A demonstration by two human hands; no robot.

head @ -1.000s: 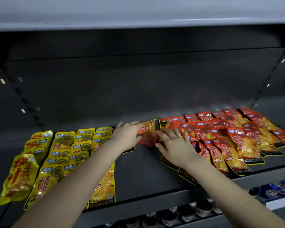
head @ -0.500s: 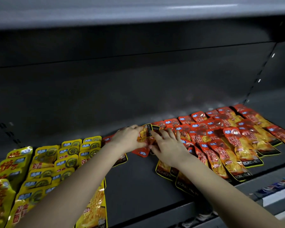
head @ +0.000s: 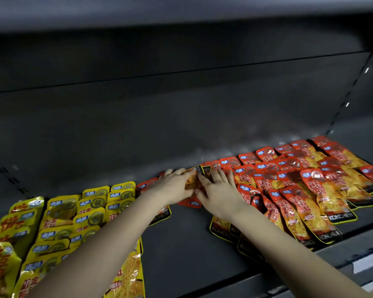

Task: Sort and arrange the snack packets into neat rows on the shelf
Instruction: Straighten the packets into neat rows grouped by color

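Right now your two hands meet at the middle of the shelf [head: 181, 250], towards its back. Your left hand [head: 172, 187] grips a red packet [head: 192, 179] that is lifted and crumpled, its black edge turned up. The fingers [head: 179, 172] curl over its top, and the thumb is hidden from view. Your right hand [head: 221, 193] lies just beside it, its fingers [head: 215, 176] fairly straight and a little spread, their tips touching the same packet and resting on those beneath.

To your right the red packets [head: 310, 190] lie flat in overlapping rows from the back of the shelf to its front edge, black ends toward you, and some sit askew over their neighbours. To your left the yellow packets [head: 91, 211] also lie in overlapping rows. One long yellow packet [head: 129, 274] shows beneath your left forearm at the front edge, and another red one pokes out under your left wrist. The two colours lie well apart at the front, with dark shelf showing between them.

Behind stands the dark back panel [head: 181, 115], with a slotted upright [head: 351, 97] at the right and the upper shelf [head: 181, 11] overhead
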